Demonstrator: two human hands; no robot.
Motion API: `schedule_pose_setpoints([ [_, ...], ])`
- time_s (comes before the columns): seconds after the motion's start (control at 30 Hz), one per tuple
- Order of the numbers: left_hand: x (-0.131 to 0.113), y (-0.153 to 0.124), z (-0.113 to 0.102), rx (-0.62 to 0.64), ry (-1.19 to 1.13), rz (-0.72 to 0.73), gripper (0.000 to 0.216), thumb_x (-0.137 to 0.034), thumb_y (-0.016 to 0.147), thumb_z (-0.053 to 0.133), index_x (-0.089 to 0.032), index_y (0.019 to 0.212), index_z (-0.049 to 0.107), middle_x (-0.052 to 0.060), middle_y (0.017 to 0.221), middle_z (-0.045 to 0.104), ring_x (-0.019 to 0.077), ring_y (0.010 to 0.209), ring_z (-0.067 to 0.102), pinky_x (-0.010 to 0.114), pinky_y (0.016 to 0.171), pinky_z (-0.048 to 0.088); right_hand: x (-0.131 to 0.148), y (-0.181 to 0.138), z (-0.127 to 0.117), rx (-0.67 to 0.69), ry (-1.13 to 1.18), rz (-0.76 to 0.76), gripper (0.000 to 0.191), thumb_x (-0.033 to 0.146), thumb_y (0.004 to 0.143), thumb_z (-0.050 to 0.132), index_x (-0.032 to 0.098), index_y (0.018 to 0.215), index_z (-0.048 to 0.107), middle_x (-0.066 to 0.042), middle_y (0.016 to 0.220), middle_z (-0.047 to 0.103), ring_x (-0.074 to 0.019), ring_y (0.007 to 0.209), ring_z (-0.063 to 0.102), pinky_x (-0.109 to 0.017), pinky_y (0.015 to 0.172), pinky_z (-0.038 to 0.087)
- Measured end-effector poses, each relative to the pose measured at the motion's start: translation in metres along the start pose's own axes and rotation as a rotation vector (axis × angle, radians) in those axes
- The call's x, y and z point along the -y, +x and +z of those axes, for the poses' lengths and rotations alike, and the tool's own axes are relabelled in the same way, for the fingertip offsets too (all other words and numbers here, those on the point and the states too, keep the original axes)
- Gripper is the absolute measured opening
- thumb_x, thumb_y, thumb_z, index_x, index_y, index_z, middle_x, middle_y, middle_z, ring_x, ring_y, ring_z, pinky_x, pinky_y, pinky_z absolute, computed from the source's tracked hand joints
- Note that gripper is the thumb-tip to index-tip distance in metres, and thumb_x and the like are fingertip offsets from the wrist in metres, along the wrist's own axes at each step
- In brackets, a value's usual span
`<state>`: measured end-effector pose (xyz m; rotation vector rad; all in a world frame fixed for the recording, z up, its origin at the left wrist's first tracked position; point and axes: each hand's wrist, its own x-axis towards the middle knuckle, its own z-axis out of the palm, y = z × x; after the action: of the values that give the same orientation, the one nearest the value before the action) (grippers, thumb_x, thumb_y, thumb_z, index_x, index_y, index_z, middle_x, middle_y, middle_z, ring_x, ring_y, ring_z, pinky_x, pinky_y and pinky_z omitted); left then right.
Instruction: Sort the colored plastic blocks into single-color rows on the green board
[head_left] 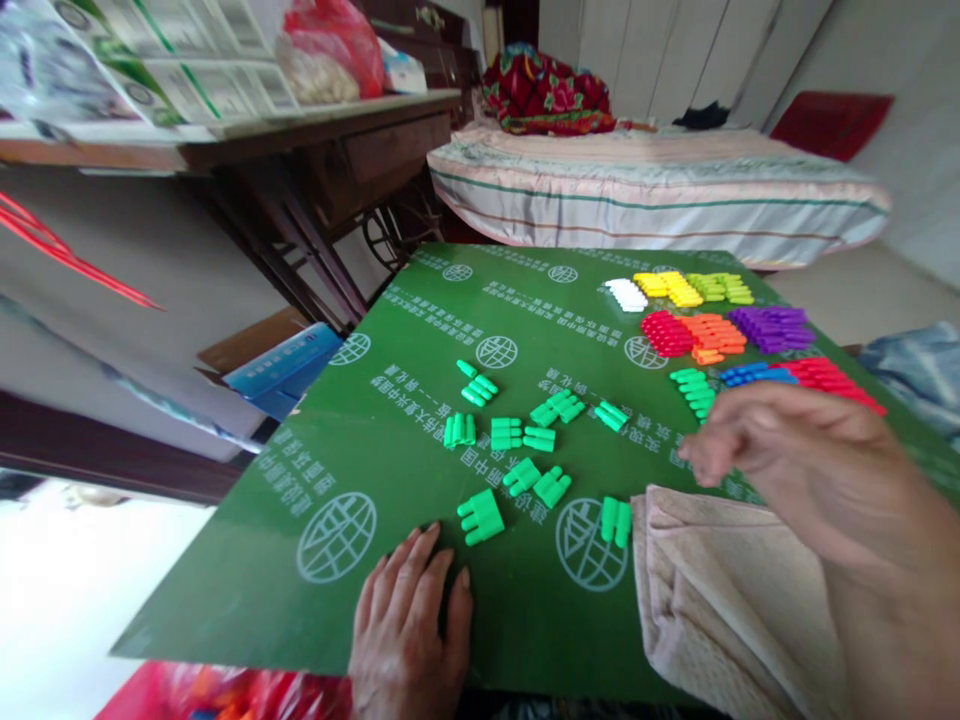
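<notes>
My left hand (pixel 411 620) lies flat at the near edge of the green board (pixel 225 590), fingers stretched out, with nothing in it. Just beyond its fingertips is a cluster of bright green plastic pegs (pixel 481 517). More green pegs (pixel 506 433) lie in small groups across the middle, and a pair of green pegs (pixel 616 522) is beside the cloth. Over the right side hovers my right hand (pixel 787 450), slightly blurred, its fingers curled together. Whatever they may hold is hidden. Close to its fingertips lies a row of green pegs (pixel 693 393).
Sorted white (pixel 626 294), yellow (pixel 669 287), orange (pixel 712 336) and purple pegs (pixel 772 328) lie at the far right, with red pegs (pixel 836 382) nearer. A folded beige cloth (pixel 720 590) covers the near right. A wooden desk (pixel 315 130) stands left; a bed (pixel 637 190) is behind.
</notes>
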<state>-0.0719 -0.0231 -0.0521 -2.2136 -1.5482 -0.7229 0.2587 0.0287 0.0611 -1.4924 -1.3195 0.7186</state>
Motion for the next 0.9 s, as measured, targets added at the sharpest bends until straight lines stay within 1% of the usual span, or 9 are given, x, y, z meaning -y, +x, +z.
schedule_pose_setpoints([
  [0.07,0.0,0.0,-0.001,-0.013,-0.002,0.01,0.023,-0.026,0.088,0.057,-0.013,0.106,0.061,0.013,0.12,0.064,0.0273,0.112,0.058,0.043,0.097,0.043,-0.003,0.009,0.011,0.104,0.102,0.082,0.042,0.063,0.075,0.066,0.021,0.077,0.07,-0.004,0.059,0.066,-0.0181,0.057,0.063,-0.032,0.06,0.054],
  [0.1,0.0,0.0,-0.001,-0.016,-0.005,0.014,0.023,-0.025,0.088,0.058,-0.012,0.106,0.061,0.014,0.12,0.064,0.0275,0.112,0.058,0.043,0.097,0.043,-0.006,0.013,0.016,0.147,0.121,0.125,0.041,0.061,0.071,0.069,0.02,0.076,0.07,-0.003,0.059,0.066,-0.0176,0.057,0.063,-0.031,0.059,0.053],
  [0.17,0.001,0.0,-0.002,-0.014,-0.014,0.014,0.023,-0.025,0.088,0.058,-0.012,0.106,0.061,0.014,0.12,0.064,0.0278,0.113,0.057,0.043,0.098,0.043,-0.016,0.02,0.026,0.184,0.063,0.182,0.038,0.057,0.069,0.071,0.019,0.075,0.071,-0.004,0.06,0.068,-0.0166,0.058,0.063,-0.029,0.059,0.052],
  [0.27,0.001,-0.001,-0.001,0.003,-0.01,0.001,0.022,-0.025,0.088,0.057,-0.013,0.106,0.061,0.013,0.121,0.064,0.0276,0.113,0.057,0.043,0.098,0.043,-0.033,0.026,0.035,0.177,-0.046,0.21,0.035,0.052,0.067,0.069,0.018,0.075,0.071,-0.003,0.059,0.067,-0.0171,0.056,0.063,-0.027,0.055,0.05],
  [0.4,0.0,0.0,0.001,-0.006,0.002,-0.001,0.022,-0.026,0.089,0.057,-0.013,0.106,0.061,0.014,0.12,0.064,0.028,0.112,0.058,0.043,0.096,0.043,-0.053,0.028,0.039,0.167,-0.135,0.206,0.032,0.047,0.068,0.062,0.018,0.077,0.071,-0.003,0.061,0.068,-0.0174,0.056,0.062,-0.027,0.054,0.047],
  [0.53,0.0,0.001,0.0,-0.006,-0.012,0.005,0.022,-0.024,0.087,0.059,-0.012,0.105,0.061,0.014,0.12,0.064,0.028,0.112,0.058,0.042,0.097,0.043,-0.064,0.027,0.039,0.183,-0.175,0.204,0.031,0.046,0.07,0.06,0.018,0.08,0.07,-0.003,0.065,0.069,-0.017,0.057,0.061,-0.028,0.055,0.046],
  [0.67,0.001,0.001,-0.002,-0.023,-0.017,0.012,0.022,-0.024,0.088,0.058,-0.011,0.105,0.062,0.014,0.119,0.064,0.0283,0.111,0.058,0.043,0.096,0.043,-0.074,0.028,0.04,0.185,-0.246,0.194,0.032,0.046,0.072,0.056,0.018,0.081,0.069,-0.001,0.063,0.066,-0.0171,0.057,0.06,-0.029,0.057,0.044],
  [0.83,0.002,0.003,0.001,-0.031,-0.007,0.033,0.023,-0.028,0.089,0.055,-0.012,0.105,0.062,0.014,0.119,0.064,0.0282,0.11,0.059,0.042,0.096,0.043,-0.086,0.033,0.04,0.112,-0.496,0.181,0.027,0.04,0.076,0.056,0.021,0.088,0.07,0.001,0.064,0.065,-0.016,0.058,0.058,-0.027,0.058,0.04],
  [0.9,0.003,0.002,0.002,-0.016,0.002,0.03,0.024,-0.029,0.09,0.054,-0.012,0.106,0.061,0.014,0.119,0.064,0.0283,0.111,0.058,0.043,0.096,0.043,-0.085,0.037,0.043,0.125,-0.61,0.166,0.026,0.038,0.079,0.057,0.022,0.095,0.07,0.0,0.066,0.066,-0.016,0.06,0.059,-0.026,0.057,0.039],
])
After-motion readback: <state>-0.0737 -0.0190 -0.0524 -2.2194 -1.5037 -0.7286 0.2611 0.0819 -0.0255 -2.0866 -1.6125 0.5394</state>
